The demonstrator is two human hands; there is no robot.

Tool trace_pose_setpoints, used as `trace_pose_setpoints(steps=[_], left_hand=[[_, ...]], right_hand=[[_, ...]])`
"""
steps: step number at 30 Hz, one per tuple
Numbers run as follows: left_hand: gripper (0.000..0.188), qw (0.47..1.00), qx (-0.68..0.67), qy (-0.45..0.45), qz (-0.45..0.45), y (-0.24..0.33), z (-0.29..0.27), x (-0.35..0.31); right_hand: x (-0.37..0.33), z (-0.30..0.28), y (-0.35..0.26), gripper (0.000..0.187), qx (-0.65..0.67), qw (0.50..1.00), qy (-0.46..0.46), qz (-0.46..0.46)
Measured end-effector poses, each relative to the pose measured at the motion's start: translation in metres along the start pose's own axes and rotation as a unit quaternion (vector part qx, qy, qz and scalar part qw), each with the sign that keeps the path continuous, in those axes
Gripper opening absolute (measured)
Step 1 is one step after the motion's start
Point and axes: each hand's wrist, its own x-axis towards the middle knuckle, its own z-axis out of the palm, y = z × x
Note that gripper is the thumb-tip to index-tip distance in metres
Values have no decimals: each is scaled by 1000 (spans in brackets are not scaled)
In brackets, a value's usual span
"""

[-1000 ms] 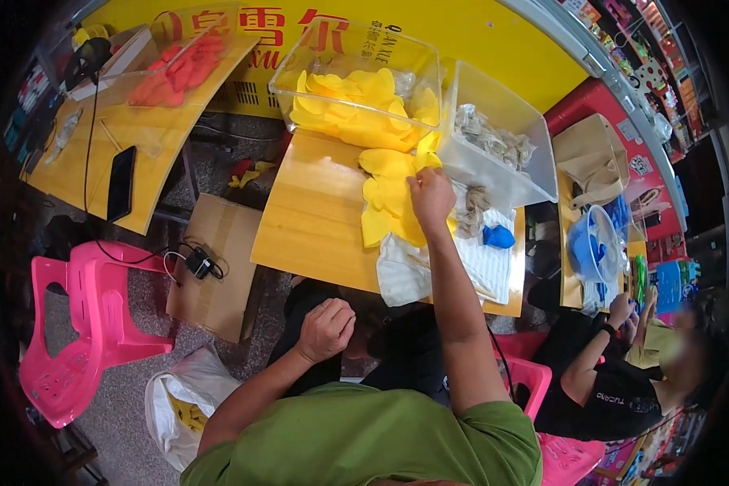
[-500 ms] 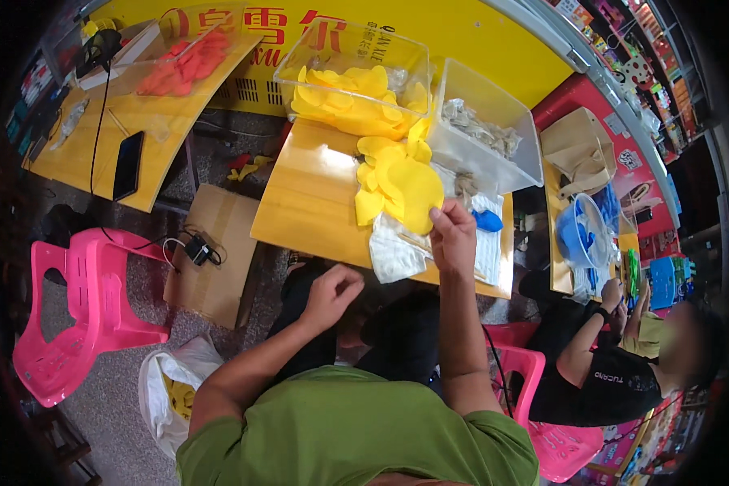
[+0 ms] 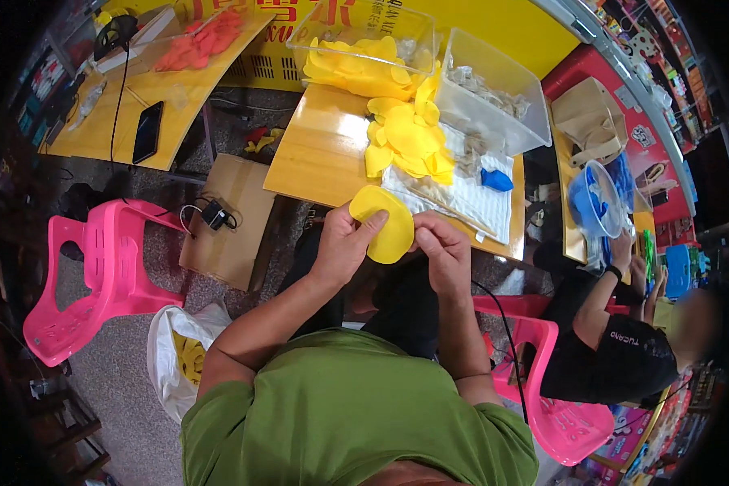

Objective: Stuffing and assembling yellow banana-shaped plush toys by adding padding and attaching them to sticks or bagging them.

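In front of the table edge, I hold up a thin, flat, rounded yellow piece (image 3: pixel 393 235), its material not plain. My left hand (image 3: pixel 338 249) grips its left side with the thumb on top. At its right edge the fingers of my right hand (image 3: pixel 447 255) are pinched together. Beyond my hands, a heap of similar yellow pieces (image 3: pixel 409 139) lies on the wooden table (image 3: pixel 316 158), partly over a folded white cloth (image 3: pixel 494 212). A small blue object (image 3: pixel 496 180) rests on that cloth.
Behind the heap stand a clear bin (image 3: pixel 364 20) of yellow pieces and another clear bin (image 3: pixel 540 130) holding greyish bits. A pink chair (image 3: pixel 97 267), a cardboard box (image 3: pixel 227 219) and a white bag (image 3: pixel 170 381) are at left. A person (image 3: pixel 616 348) sits at right.
My right hand has come back from the heap toward me, and a yellow piece is now in my hands. The left hand has moved up and right to grip it.
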Motion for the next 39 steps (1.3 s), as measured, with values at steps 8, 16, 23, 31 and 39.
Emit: trace_pose_setpoints(steps=[8,16,23,31,39], left_hand=[[13,987,84,130,33,-6,0,-17],[13,983,184,0,-29,-8,-2,-31],[12,957,284,-5,-58,-8,-19,-35],[15,983,174,38,45,-12,-5,-30],[30,912,380,-35,152,6,-4,-23]], right_hand=[[-13,1,14,5,-32,998,51,9],[-27,27,19,11,-293,945,77,-123],[-36,21,35,7,-115,991,65,-20],[-41,42,28,5,-234,964,36,-121],[-37,39,16,15,-324,911,-69,-244]])
